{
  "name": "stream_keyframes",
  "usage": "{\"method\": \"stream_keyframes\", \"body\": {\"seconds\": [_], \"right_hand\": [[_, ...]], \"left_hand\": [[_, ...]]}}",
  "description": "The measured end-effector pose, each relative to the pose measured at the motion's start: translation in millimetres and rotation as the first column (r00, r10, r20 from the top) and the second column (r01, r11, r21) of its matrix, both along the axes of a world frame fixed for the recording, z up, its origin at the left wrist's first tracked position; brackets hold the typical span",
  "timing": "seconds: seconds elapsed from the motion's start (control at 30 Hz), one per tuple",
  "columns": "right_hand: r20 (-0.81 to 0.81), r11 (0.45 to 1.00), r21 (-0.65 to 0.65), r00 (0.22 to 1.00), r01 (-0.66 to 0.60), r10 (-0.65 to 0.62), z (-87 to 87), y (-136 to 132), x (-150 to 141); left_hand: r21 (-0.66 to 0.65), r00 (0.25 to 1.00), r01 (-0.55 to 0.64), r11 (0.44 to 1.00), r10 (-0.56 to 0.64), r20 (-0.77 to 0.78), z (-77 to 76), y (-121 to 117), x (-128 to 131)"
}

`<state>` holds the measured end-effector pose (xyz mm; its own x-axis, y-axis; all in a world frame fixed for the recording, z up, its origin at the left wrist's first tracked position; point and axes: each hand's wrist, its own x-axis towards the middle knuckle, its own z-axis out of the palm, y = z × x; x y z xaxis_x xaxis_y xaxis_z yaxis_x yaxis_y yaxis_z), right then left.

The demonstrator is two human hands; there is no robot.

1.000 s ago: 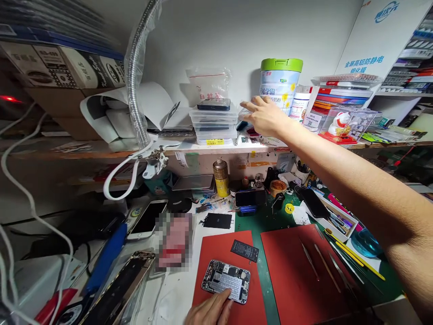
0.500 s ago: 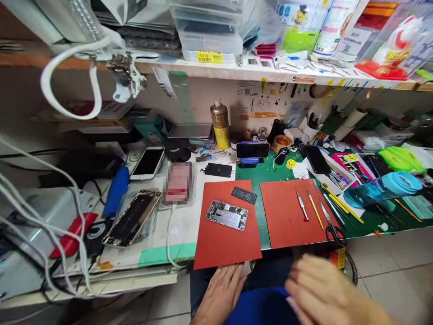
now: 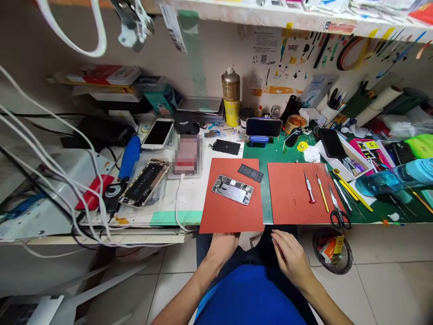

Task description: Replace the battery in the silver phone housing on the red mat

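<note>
Just under a rubbery red mat (image 3: 230, 216), open hands (image 3: 221, 249) (image 3: 291, 258).

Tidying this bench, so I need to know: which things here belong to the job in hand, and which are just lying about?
Likely the job: open phone, battery, red mat, screwdriver, scissors.
Lying about: spray can, water bottle, white phone.

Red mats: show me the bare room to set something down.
The left red mat is bare along its lower part, below the opened phone. The right red mat is bare left of the red-handled screwdriver. It is crowded right of the scissors, among tools and a tray.
</note>
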<state>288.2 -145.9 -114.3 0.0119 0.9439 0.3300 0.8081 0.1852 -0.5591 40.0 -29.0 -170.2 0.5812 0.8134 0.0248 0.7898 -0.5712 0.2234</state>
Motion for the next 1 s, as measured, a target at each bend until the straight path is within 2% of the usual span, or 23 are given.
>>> {"method": "stream_keyframes", "body": {"seconds": [0.2,0.33,0.53,0.7,0.87,0.93,1.0], "right_hand": [[-0.01,0.994,-0.066,0.996,0.091,-0.092,11.1,-16.7,2.1],[0.028,0.969,-0.096,0.974,0.227,-0.226,8.7,-28.5,12.3],[0.132,0.839,-0.141,0.85,0.525,-0.509,0.0,-43.8,56.4],[0.161,0.747,-0.26,0.79,0.612,-0.591,-5.5,-52.5,78.3],[0.173,0.672,-0.419,0.78,0.61,-0.601,-14.3,-38.5,74.9],[0.188,0.641,-0.459,0.773,0.615,-0.606,-18.3,-28.8,69.8],[0.207,0.616,-0.481,0.763,0.624,-0.612,-21.6,-20.2,62.2]], "left_hand": [[0.053,0.996,-0.011,0.999,0.007,0.086,13.8,-29.0,-6.6],[0.084,0.988,0.005,0.996,-0.017,0.154,24.1,-53.9,-14.4],[0.129,0.973,0.057,0.99,-0.084,0.216,32.8,-82.4,-25.1],[0.202,0.968,0.139,0.969,-0.176,0.177,33.9,-99.2,-36.9],[0.216,0.955,0.233,0.948,-0.265,0.135,44.3,-100.1,-40.6],[0.233,0.94,0.258,0.938,-0.3,0.165,54.9,-91.9,-28.8],[0.256,0.905,0.29,0.922,-0.351,0.241,65.5,-79.5,-6.0]]}}
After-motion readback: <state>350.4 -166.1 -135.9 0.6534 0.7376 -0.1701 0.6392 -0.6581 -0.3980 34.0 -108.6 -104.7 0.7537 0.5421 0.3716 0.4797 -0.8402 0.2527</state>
